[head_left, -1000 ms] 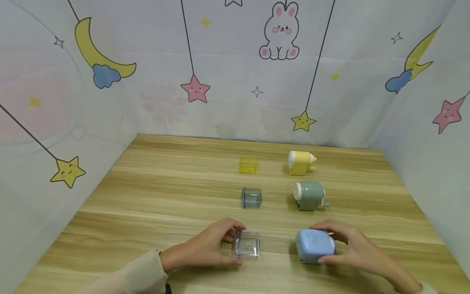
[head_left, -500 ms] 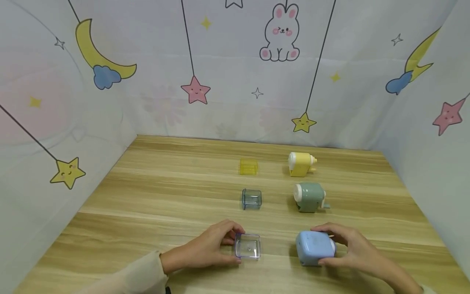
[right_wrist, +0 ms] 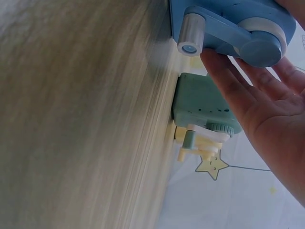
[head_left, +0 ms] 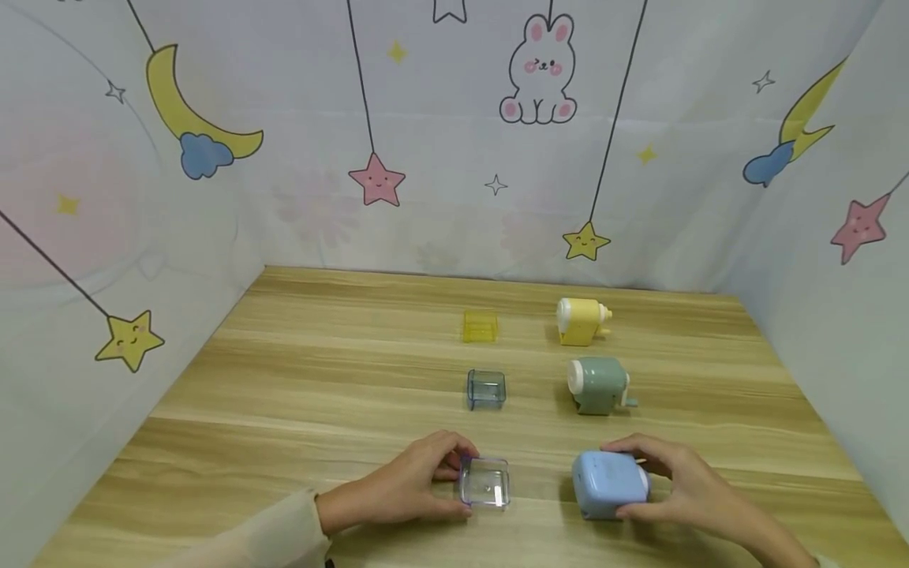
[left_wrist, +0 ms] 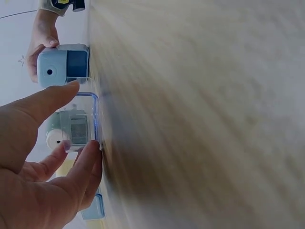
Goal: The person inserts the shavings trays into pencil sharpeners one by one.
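My left hand [head_left: 415,483] holds a small clear plastic shavings drawer [head_left: 486,483] by its left end, thumb on the near side and fingers on the far side. In the left wrist view the drawer's blue-tinted rim [left_wrist: 96,114] stands close along the tabletop. To its right, my right hand [head_left: 685,485] grips a light blue crank pencil sharpener [head_left: 609,484] between thumb and fingers. The sharpener's left end faces the drawer, and the left wrist view shows a dark slot [left_wrist: 77,64] low in that end. Its crank handle [right_wrist: 191,36] appears in the right wrist view.
Behind the blue sharpener stand a green sharpener [head_left: 598,385] and a yellow sharpener [head_left: 579,322]. A bluish transparent drawer [head_left: 486,390] and a yellow transparent drawer [head_left: 480,326] lie left of them on the wood-grain table [head_left: 284,379]. Printed cloth walls [head_left: 440,118] enclose the back and sides.
My left hand and the clear drawer have shifted slightly right, toward the blue sharpener. My right hand keeps its grip in nearly the same place. The head view has tilted up a little.
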The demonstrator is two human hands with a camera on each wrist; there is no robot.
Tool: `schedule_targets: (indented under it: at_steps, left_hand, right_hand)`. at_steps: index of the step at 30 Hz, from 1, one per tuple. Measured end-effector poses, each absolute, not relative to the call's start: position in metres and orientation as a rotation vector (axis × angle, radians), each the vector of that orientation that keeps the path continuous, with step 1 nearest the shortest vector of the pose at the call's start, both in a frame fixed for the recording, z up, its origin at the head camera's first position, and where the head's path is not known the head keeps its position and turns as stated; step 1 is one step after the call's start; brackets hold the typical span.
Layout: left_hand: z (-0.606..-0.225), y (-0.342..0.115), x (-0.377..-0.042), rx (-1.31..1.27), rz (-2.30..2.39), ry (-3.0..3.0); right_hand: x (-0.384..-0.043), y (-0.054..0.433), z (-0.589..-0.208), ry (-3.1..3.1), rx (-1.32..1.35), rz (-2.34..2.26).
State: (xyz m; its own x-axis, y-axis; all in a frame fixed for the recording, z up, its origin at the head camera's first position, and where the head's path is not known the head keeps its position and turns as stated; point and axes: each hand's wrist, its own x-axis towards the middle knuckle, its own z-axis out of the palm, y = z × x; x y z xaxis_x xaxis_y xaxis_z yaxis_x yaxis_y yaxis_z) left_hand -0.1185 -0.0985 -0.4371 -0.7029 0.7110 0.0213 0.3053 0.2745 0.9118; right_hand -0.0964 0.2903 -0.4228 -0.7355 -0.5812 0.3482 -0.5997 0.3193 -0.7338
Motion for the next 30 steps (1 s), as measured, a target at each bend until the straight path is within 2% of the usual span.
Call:
schedule_targets:
  at_steps: [30]
  left_hand:
    - [-0.438, -0.085, -0.12, 0.969, 1.37, 2.183]
  right_hand:
    - [-0.096, 0.29, -0.423, -2.546, 1.117, 1.427]
